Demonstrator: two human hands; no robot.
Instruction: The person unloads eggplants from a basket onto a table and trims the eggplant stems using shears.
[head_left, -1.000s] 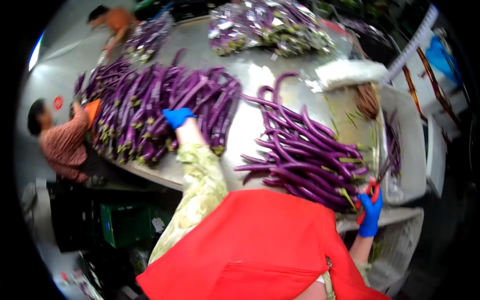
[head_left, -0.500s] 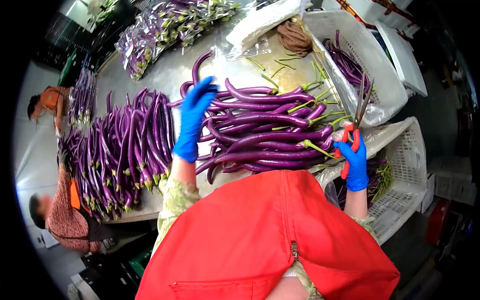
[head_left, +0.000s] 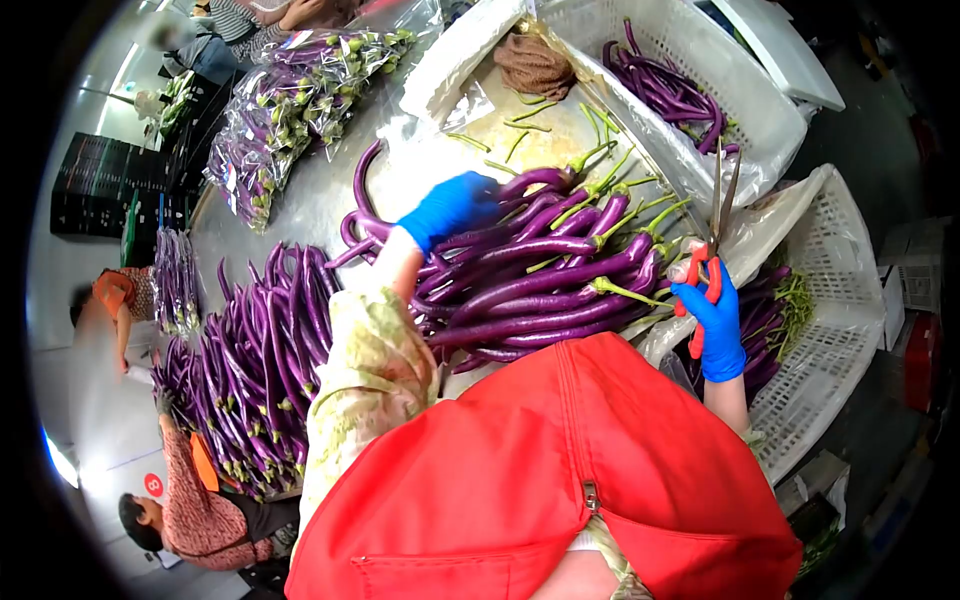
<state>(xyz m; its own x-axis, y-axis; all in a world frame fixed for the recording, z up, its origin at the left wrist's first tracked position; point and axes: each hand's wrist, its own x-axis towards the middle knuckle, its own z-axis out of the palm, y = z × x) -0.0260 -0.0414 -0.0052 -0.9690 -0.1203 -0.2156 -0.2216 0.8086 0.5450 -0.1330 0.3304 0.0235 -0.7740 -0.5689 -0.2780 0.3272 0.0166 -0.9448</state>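
My left hand [head_left: 450,210], in a blue glove, is over the upper left of a pile of long purple eggplants [head_left: 560,290]. Its fingers point down at the eggplants and are blurred, so their grip does not show. At the pile's right end, my right hand [head_left: 718,335], also blue-gloved, is closed round red-handled scissors [head_left: 705,275]. The blades point up and stand slightly apart. Green stems [head_left: 620,290] on the pile's eggplants point towards the scissors.
Left lies a row of eggplants [head_left: 260,350], with bagged eggplants [head_left: 300,110] behind. Cut stems [head_left: 515,135] and a brown cloth [head_left: 533,67] lie on the metal table. Lined crates [head_left: 770,100] holding eggplants stand right. A person in patterned sleeves [head_left: 195,500] is at the left.
My left hand has moved from raised above the pile, fingers extended, down and right onto the eggplants. My right hand keeps the scissors at nearly the same place. The view has shifted.
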